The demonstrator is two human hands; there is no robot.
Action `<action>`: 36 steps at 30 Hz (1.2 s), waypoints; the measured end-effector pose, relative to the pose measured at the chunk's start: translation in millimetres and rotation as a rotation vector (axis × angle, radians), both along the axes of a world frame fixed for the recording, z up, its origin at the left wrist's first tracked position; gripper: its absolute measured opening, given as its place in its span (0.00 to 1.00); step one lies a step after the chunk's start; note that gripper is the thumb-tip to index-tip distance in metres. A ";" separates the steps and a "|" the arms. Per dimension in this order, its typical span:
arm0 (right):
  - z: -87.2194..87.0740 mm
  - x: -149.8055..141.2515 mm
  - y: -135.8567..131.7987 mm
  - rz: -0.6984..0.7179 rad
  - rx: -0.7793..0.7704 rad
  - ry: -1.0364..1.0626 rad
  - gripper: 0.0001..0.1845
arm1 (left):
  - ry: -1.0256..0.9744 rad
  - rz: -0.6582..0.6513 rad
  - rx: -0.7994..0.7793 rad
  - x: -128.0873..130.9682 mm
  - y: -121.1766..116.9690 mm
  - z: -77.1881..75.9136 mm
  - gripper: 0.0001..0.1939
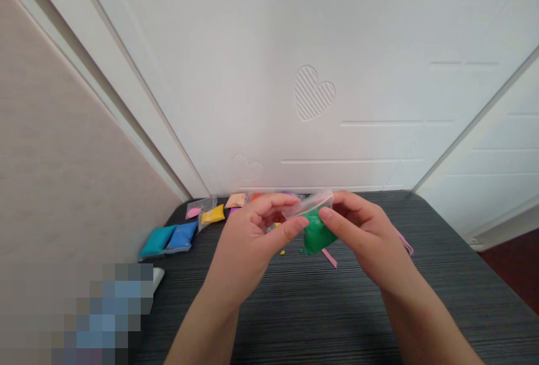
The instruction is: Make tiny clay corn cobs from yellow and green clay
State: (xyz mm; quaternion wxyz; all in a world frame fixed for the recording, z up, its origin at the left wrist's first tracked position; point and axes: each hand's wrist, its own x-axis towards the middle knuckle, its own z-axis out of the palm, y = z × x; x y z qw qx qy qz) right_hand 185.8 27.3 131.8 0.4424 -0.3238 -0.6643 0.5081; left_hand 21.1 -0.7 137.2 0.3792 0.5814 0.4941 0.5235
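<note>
Between both hands, above the dark table, is a small clear zip bag of green modelling clay [319, 234]. My left hand [267, 227] pinches the bag's left side near its clear top strip. With thumb and fingers, my right hand [357, 222] grips its upper right side. The bag is tilted, and its clear top edge points up. On the table below lie a small yellow bit [282, 252], a tiny green bit [301, 250] and a flat pink strip [329, 258]. The hands partly hide other packets behind them.
Along the table's [303, 314] back left lie a teal packet [157, 242], a blue packet [182, 237], a yellow packet [213, 215], a bag with pink clay [194, 212] and a peach packet [236, 200]. Pink loops [406, 243] show beyond my right wrist. A white panel [252, 73] rises behind.
</note>
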 end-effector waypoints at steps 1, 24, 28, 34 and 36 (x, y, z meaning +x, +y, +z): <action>0.0 -0.3 -0.1 -0.015 0.014 0.017 0.09 | -0.005 -0.006 0.016 -0.4 0.4 -0.4 0.08; 9.6 -0.1 -9.7 -0.163 0.399 -0.287 0.04 | 0.435 -0.012 0.283 -1.2 -6.3 5.8 0.03; 8.2 -2.6 -9.3 -0.147 0.407 -0.294 0.04 | 0.470 -0.025 0.322 -0.1 -4.2 6.1 0.04; 11.5 1.9 -9.8 -0.151 0.440 -0.253 0.05 | 0.481 0.054 0.400 -1.5 -6.9 7.0 0.03; 13.1 4.4 -11.8 -0.165 0.434 -0.235 0.05 | 0.478 0.091 0.418 -1.3 -9.5 8.4 0.02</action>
